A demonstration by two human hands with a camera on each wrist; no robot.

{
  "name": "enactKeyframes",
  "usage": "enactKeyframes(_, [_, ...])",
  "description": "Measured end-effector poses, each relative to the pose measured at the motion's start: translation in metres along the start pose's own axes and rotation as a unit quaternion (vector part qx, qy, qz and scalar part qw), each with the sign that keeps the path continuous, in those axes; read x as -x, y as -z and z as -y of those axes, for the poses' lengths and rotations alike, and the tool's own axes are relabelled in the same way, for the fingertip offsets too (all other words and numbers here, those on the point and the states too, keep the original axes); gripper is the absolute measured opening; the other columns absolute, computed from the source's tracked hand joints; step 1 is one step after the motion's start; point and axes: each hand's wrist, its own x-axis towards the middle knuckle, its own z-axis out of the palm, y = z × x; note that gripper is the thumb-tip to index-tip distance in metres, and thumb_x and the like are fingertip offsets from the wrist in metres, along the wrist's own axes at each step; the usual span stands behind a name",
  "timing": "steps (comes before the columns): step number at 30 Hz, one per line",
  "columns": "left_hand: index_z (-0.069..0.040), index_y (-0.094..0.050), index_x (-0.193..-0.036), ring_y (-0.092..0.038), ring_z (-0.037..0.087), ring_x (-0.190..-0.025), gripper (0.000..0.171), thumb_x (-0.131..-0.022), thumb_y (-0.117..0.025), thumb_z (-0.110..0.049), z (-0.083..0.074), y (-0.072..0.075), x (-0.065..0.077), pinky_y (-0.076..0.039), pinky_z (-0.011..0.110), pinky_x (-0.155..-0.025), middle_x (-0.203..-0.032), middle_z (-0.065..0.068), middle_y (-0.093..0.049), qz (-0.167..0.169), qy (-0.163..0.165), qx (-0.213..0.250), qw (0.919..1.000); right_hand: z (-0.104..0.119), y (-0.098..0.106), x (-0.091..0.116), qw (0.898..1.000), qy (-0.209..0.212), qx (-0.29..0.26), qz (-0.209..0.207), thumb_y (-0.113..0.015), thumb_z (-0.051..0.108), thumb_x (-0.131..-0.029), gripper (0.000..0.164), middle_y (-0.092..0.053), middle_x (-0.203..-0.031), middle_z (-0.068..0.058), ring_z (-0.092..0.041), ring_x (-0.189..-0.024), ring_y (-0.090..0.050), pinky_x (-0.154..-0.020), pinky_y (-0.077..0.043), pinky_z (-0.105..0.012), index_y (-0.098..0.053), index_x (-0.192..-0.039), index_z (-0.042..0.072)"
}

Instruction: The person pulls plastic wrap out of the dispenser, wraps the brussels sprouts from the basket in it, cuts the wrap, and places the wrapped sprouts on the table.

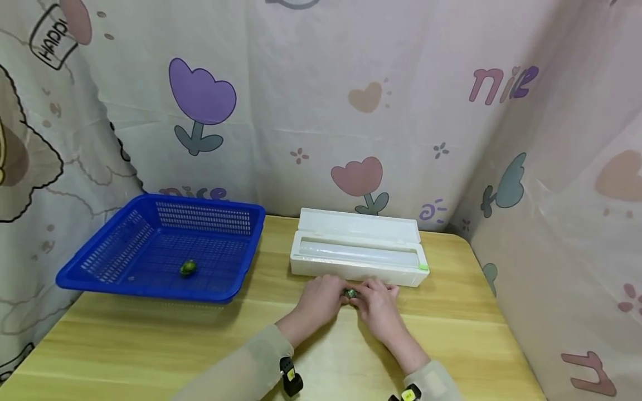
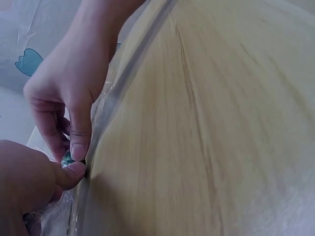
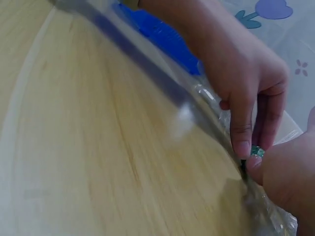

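Both hands meet in front of the white box. My left hand (image 1: 321, 299) and right hand (image 1: 377, 307) pinch a small dark green piece (image 1: 350, 292) between thumbs and fingers. In the left wrist view, the green piece (image 2: 68, 160) shows through crinkled clear film, with thumb tips against it. Clear plastic wrap (image 3: 221, 118) runs along the table beside the fingers in the right wrist view. Its roll (image 1: 358, 253) lies inside the open white box (image 1: 351, 271). The green piece is mostly hidden by fingers, so its exact kind cannot be told.
On the left of the wooden table (image 1: 251, 345) stands a blue plastic basket (image 1: 150, 288) with a small round green item (image 1: 188, 268) in it. Printed curtains (image 1: 301, 111) surround the table at the back and sides. The box's lid (image 1: 358, 224) stands raised behind the roll.
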Motion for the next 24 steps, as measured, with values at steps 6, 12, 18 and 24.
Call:
enactKeyframes(6, [-0.026, -0.083, -0.105, -0.068, 0.014, -0.070, 0.016, -0.091, -0.085, -0.033, 0.002, 0.000, -0.002, -0.051, 0.032, -0.055, -0.085, -0.008, -0.075, 0.006, -0.002, -0.007, 1.0000, 0.001, 0.000, -0.005, 1.000, -0.002, -0.003, -0.013, -0.097, 0.003, -0.073, 0.035, -0.070, -0.094, 0.000, -0.023, -0.091, -0.064, -0.086, -0.031, -0.058, -0.081, -0.103, 0.010])
enactKeyframes(12, [-0.031, -0.081, -0.120, -0.063, 0.009, -0.068, 0.029, -0.091, -0.086, -0.032, -0.001, 0.000, -0.004, -0.050, 0.028, -0.056, -0.085, -0.009, -0.074, -0.004, -0.021, -0.009, 0.9997, -0.004, 0.002, -0.006, 1.000, -0.013, 0.001, -0.007, -0.094, 0.002, -0.076, 0.029, -0.071, -0.095, -0.001, -0.024, -0.091, -0.065, -0.086, -0.032, -0.060, -0.079, -0.100, 0.008])
enactKeyframes(18, [-0.029, -0.083, -0.115, -0.070, 0.011, -0.077, 0.023, -0.092, -0.085, -0.029, -0.004, 0.001, -0.006, -0.053, 0.029, -0.061, -0.090, -0.011, -0.074, -0.031, -0.032, -0.007, 0.9990, -0.010, 0.006, -0.008, 1.000, -0.007, 0.002, -0.004, -0.091, 0.002, -0.081, 0.023, -0.071, -0.097, -0.001, -0.025, -0.093, -0.065, -0.086, -0.033, -0.060, -0.078, -0.100, 0.007])
enactKeyframes(24, [-0.025, -0.083, -0.111, -0.074, 0.017, -0.085, 0.017, -0.094, -0.083, -0.028, 0.000, 0.004, -0.005, -0.056, 0.034, -0.064, -0.099, -0.008, -0.079, -0.009, 0.004, 0.020, 0.9998, -0.006, 0.001, -0.010, 1.000, -0.010, -0.006, 0.006, -0.089, 0.005, -0.084, 0.020, -0.069, -0.095, 0.000, -0.024, -0.092, -0.064, -0.087, -0.032, -0.060, -0.079, -0.100, 0.007])
